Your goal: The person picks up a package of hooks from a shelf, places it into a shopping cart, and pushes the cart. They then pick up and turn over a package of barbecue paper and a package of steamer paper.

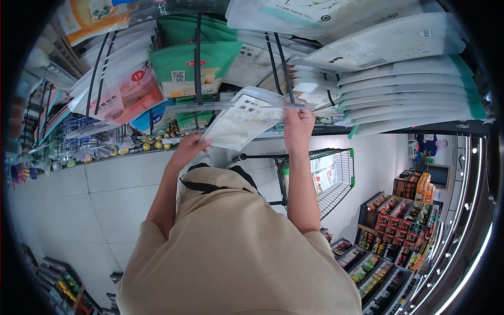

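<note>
A flat white packet (244, 119) with dark Chinese print and a clear lower part is tilted in front of the hanging goods. My left hand (190, 151) pinches its lower left corner between thumb and fingers. At the packet's right edge my right hand (299, 126) is closed, raised by the tip of a black display hook (286, 71). Whether those fingers grip the packet's edge or the hook end cannot be made out. A clear price strip (210, 106) runs across behind the packet's upper part.
Green pouches (188, 65) and red-and-white packs (126, 94) hang to the left. A stack of white packs (409, 94) hangs at right. Below my right arm stands a wire shopping cart (336, 181) with white packs inside. Stocked shelves (394, 226) stand farther right, over a tiled floor (121, 210).
</note>
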A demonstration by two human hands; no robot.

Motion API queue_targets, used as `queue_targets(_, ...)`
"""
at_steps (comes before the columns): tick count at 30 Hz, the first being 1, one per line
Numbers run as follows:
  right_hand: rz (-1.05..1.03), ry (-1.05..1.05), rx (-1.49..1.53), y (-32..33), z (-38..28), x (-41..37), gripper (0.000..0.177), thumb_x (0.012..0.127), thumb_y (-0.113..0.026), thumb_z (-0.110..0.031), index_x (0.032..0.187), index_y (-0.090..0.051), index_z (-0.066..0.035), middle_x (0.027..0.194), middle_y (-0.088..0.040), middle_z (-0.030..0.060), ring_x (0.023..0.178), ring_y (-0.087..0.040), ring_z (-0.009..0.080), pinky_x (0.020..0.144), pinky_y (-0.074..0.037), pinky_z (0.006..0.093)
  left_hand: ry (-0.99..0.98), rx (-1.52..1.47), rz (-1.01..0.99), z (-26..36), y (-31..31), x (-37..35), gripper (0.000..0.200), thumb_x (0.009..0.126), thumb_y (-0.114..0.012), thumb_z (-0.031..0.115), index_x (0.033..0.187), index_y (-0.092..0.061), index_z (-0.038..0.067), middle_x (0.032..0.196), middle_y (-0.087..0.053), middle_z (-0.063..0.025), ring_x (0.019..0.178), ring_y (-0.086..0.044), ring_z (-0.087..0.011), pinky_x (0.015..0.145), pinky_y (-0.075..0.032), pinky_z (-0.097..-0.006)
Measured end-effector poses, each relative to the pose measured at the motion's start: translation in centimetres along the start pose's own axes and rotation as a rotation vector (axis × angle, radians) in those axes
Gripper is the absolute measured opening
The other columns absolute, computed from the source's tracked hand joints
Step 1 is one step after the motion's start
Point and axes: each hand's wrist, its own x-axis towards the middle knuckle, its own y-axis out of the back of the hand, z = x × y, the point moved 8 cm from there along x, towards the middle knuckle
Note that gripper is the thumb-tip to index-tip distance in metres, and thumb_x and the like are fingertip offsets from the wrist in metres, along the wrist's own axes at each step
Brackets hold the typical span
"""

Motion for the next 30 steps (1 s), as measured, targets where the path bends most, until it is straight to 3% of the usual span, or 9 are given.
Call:
queue_targets(5,0.028,0.055,-0.030,0.0,-0.5,0.3,0.011,0.090,-0.067,-0.005,0.099,-0.063,-0.001,0.090,-0.065,0.0014,0.081,-0.057,0.0069,0.074,-0.044,0.0223,-0.008,-0.010,-0.013,0.3,-0.1,0.1,0.026,0.095,-0.063,0.024,0.103,-0.068,0.000,0.088,-0.065,-0.0018,0.075,-0.057,-0.0083,0.072,-0.048,-0.0249)
queue_targets(11,0.052,-0.033,0.034,-0.6,0.3,0.8,0.012,0.089,-0.068,-0.006,0.097,-0.060,-0.004,0.084,-0.061,0.0004,0.076,-0.054,0.0074,0.071,-0.043,0.0224,0.021,-0.016,-0.041,0.4,-0.7,0.3,0.025,0.095,-0.062,0.021,0.106,-0.067,-0.001,0.094,-0.067,-0.0029,0.081,-0.058,-0.0084,0.074,-0.050,-0.0251)
queue_targets(13,0.049,0.003,0.101,-0.8,-0.1,0.9,0.012,0.088,-0.068,-0.005,0.097,-0.059,-0.005,0.082,-0.061,-0.0005,0.073,-0.054,0.0069,0.066,-0.041,0.0216,0.015,-0.029,-0.050,0.6,-0.9,0.3,0.025,0.095,-0.062,0.020,0.108,-0.067,-0.001,0.095,-0.067,-0.0029,0.082,-0.059,-0.0088,0.075,-0.050,-0.0253)
queue_targets(17,0.016,-0.011,0.045,-0.1,0.7,1.0,0.012,0.087,-0.066,-0.002,0.096,-0.059,-0.005,0.083,-0.061,-0.0004,0.074,-0.055,0.0069,0.065,-0.042,0.0220,0.026,0.017,-0.070,-0.1,-1.2,0.7,0.028,0.095,-0.062,0.025,0.108,-0.069,0.002,0.095,-0.070,-0.0020,0.080,-0.057,-0.0083,0.075,-0.049,-0.0253)
queue_targets(19,0.003,-0.015,-0.097,0.0,1.0,0.8,0.015,0.081,-0.062,0.005,0.094,-0.063,-0.002,0.088,-0.066,0.0030,0.077,-0.058,0.0070,0.072,-0.045,0.0216,0.065,0.093,-0.098,-1.0,-1.4,1.0,0.029,0.095,-0.062,0.026,0.108,-0.068,0.001,0.095,-0.070,-0.0023,0.082,-0.058,-0.0088,0.077,-0.049,-0.0257)
queue_targets(23,-0.002,-0.015,0.021,-0.7,0.3,0.8,0.013,0.082,-0.062,0.005,0.093,-0.063,-0.002,0.088,-0.066,0.0025,0.077,-0.058,0.0070,0.071,-0.045,0.0217,0.074,0.152,-0.075,-1.1,-1.7,1.3,0.030,0.096,-0.062,0.027,0.109,-0.068,0.001,0.095,-0.070,-0.0030,0.083,-0.059,-0.0093,0.078,-0.050,-0.0261)
queue_targets(25,0.043,-0.023,0.047,-1.0,-0.3,0.8,0.010,0.085,-0.063,0.002,0.093,-0.060,-0.004,0.086,-0.062,0.0009,0.075,-0.054,0.0071,0.064,-0.042,0.0208,0.074,0.108,-0.067,-0.9,-2.0,1.4,0.031,0.096,-0.061,0.028,0.110,-0.067,0.000,0.096,-0.071,-0.0041,0.084,-0.060,-0.0098,0.078,-0.050,-0.0264)
queue_targets(30,0.002,0.024,0.006,-0.3,0.0,1.3,0.011,0.087,-0.063,0.001,0.096,-0.059,-0.003,0.087,-0.062,0.0016,0.074,-0.052,0.0065,0.066,-0.041,0.0197,0.080,0.126,-0.097,-0.2,-3.0,1.8,0.031,0.095,-0.062,0.028,0.109,-0.067,0.001,0.090,-0.068,-0.0029,0.080,-0.056,-0.0085,0.075,-0.049,-0.0259)
